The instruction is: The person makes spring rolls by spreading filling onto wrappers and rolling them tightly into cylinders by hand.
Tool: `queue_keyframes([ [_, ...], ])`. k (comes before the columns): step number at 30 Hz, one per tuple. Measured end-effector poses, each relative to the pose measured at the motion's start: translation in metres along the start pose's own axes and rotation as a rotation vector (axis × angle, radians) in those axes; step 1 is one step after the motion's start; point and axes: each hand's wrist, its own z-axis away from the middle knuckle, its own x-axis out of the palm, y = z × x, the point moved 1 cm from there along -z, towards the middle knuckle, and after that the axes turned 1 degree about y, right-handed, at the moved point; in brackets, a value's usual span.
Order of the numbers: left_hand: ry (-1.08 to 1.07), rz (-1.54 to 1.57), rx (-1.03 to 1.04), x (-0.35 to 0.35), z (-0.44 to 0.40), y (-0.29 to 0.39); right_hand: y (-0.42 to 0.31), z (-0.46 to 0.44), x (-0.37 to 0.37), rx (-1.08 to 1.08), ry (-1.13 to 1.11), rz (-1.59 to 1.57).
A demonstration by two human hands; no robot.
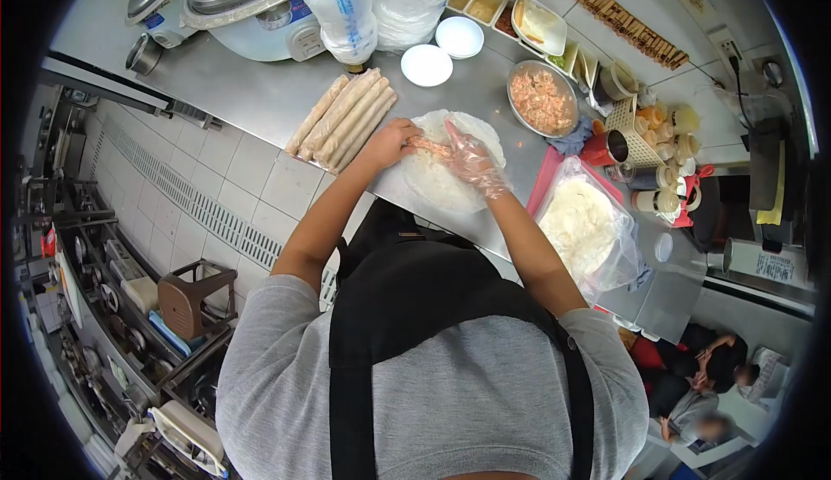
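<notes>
- two hands work close together above a stainless desk [225, 86]: the bare left hand [391, 144] curls its fingers at one end of a strip of pinkish filling [427, 146], though whether they pinch it cannot be told; the right hand [472, 161], in a clear plastic glove, spreads over the other end.
- one round, pale wrapper [433, 193] lies flat beneath both hands at the near edge of the desk, the filling across its middle. it looks light, limp and apt to tear, best lifted by its bare rim with flat fingers rather than pinched.
- the filling appears moist, soft and crumbly, likely to slip or scatter unless cupped from both sides; the smooth glove should keep it from sticking.
- several long, wrapped rolls [346, 121] are piled to the left, seemingly firmer than the open round but still easily dented, and better supported along their length than held by one end.
- a supply of floury, whitish rounds [576, 220] rests in an open plastic bag at right, probably clingy and best peeled from the edge.
- farther back, a metal bowl [530, 65] holds more pinkish mixture, beside two white dishes [427, 65].
</notes>
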Motion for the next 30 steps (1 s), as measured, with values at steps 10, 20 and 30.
queue_keyframes([
  [10, -0.034, 0.015, 0.008, -0.001, 0.000, -0.003, 0.051, 0.024, 0.005, -0.015, 0.089, -0.153],
  [20, 0.015, -0.176, 0.088, 0.009, -0.017, 0.035, 0.041, 0.027, -0.004, 0.047, 0.174, -0.475],
  [30, -0.014, -0.141, 0.063, 0.022, -0.027, 0.041, 0.018, 0.015, -0.001, 0.019, 0.139, -0.071],
])
